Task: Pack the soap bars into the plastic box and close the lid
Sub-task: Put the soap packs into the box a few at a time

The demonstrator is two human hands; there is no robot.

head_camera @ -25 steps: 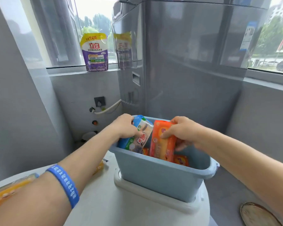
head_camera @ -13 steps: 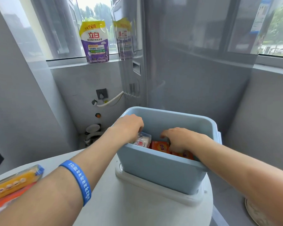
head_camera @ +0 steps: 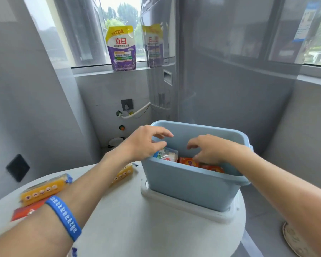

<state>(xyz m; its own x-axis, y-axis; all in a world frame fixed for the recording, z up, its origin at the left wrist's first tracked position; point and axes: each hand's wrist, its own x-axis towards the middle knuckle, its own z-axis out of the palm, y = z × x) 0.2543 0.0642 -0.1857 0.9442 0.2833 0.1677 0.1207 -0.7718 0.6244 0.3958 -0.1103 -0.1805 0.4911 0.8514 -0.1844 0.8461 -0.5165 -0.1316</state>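
The near wall of the blue plastic box (head_camera: 189,190) hides the lower parts of the soap bars inside. The right hand (head_camera: 211,149) covers part of the orange soap packet (head_camera: 188,161). The left forearm (head_camera: 72,197) crosses the red packet (head_camera: 26,212) and yellow packet (head_camera: 121,174) on the table. A round woven item (head_camera: 300,240) is cut off at the lower right edge.
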